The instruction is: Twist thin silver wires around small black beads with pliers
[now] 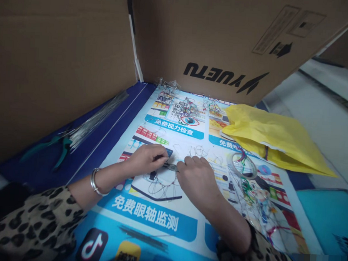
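My left hand (148, 158), with a silver bangle on its wrist, is closed, thumb pressed to fingers, on thin dark wire (170, 167). Curled into a fist, my right hand (197, 181) grips the other end of this wire. Only a short dark stretch shows between the two hands; the rest is hidden by the fingers. Just below them, a loose loop of thin wire (165, 195) lies on the printed sheet (146, 233). More fine wire curls (200, 151) rest beyond my hands.
Cardboard walls (206, 39) stand behind and left. Teal-handled pliers (65, 152) lie left, beside straight wires (98, 119). Tangled coloured wires (186, 110) sit at the back. Right are a tape roll (254, 170), a yellow bag (277, 131) and more tangled wires (248, 189).
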Motion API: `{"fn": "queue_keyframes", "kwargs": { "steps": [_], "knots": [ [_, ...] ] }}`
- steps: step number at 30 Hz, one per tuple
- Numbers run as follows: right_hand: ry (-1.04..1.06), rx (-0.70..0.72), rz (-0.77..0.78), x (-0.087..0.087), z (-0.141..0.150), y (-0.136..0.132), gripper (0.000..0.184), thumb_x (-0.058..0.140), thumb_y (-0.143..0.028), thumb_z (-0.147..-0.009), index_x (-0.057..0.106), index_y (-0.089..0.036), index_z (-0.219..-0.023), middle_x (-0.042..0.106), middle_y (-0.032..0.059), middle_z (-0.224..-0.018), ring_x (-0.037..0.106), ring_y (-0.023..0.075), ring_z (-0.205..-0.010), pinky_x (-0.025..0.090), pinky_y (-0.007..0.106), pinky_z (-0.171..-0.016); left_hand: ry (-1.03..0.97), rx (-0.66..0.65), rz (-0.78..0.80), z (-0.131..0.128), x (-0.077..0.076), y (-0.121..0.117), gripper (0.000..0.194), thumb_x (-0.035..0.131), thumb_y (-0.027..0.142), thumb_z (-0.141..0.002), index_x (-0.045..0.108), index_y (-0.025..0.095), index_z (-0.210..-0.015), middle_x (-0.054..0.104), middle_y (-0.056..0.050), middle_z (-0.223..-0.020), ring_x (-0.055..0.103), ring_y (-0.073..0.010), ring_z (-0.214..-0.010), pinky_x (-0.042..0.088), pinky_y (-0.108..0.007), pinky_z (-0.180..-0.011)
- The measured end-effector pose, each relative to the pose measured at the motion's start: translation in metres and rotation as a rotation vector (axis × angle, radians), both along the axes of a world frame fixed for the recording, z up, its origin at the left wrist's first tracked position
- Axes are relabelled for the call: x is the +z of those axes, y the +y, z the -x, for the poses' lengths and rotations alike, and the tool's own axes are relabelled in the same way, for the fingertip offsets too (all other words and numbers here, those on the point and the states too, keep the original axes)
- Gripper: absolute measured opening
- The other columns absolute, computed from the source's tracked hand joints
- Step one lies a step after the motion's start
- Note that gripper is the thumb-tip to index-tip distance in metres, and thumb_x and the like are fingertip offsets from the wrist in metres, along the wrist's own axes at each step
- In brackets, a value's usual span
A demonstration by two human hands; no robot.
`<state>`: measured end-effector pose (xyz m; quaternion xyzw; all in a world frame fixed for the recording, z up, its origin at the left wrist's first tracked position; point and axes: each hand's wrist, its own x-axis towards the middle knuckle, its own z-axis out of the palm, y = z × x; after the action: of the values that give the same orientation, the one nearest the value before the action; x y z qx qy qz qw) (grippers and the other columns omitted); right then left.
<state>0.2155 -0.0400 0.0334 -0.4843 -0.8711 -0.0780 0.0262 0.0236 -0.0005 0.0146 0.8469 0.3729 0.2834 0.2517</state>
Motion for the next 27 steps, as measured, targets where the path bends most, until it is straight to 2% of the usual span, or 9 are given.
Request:
{"fn": "queue_keyframes", "kwargs": {
  "steps": [9, 20, 27],
  "knots": [
    [-0.005, -0.011, 0.047, 0.0017, 0.0001, 0.0019, 0.005, 0.058, -0.017, -0.075, 0.06, -0.02, -0.073, 0.06, 0.0038, -0.072, 0.052, 0.0201, -0.072, 0.025, 0.033, -0.065, 0.018, 0.002, -0.002, 0.0023, -0.0032, -0.0007, 0.012, 0.047, 0.011, -0.081, 0.053, 0.017, -0.072, 0.054, 0.003, -0.066, 0.049, -0.0091, -0.062, 0.034, -0.02, -0.058],
    [0.001, 0.019, 0.053, -0.0024, -0.0021, 0.0043, 0.01, 0.053, -0.016, -0.078, 0.059, -0.019, -0.071, 0.059, 0.0031, -0.07, 0.049, 0.0167, -0.068, 0.024, 0.032, -0.062, 0.05, -0.052, 0.018, 0.0049, -0.0041, -0.0005, 0.011, 0.045, 0.014, -0.087, 0.052, 0.018, -0.079, 0.056, 0.002, -0.073, 0.051, -0.0105, -0.069, 0.036, -0.021, -0.062],
    [-0.029, 0.018, 0.101, 0.0016, -0.0027, 0.0073, 0.011, 0.052, -0.017, -0.079, 0.058, -0.019, -0.07, 0.058, 0.0033, -0.07, 0.051, 0.0173, -0.067, 0.023, 0.031, -0.059, 0.041, -0.074, 0.0, 0.0043, -0.0059, -0.0005, 0.013, 0.042, 0.015, -0.088, 0.051, 0.018, -0.079, 0.055, 0.001, -0.073, 0.051, -0.0112, -0.068, 0.037, -0.021, -0.062]
  ]
}}
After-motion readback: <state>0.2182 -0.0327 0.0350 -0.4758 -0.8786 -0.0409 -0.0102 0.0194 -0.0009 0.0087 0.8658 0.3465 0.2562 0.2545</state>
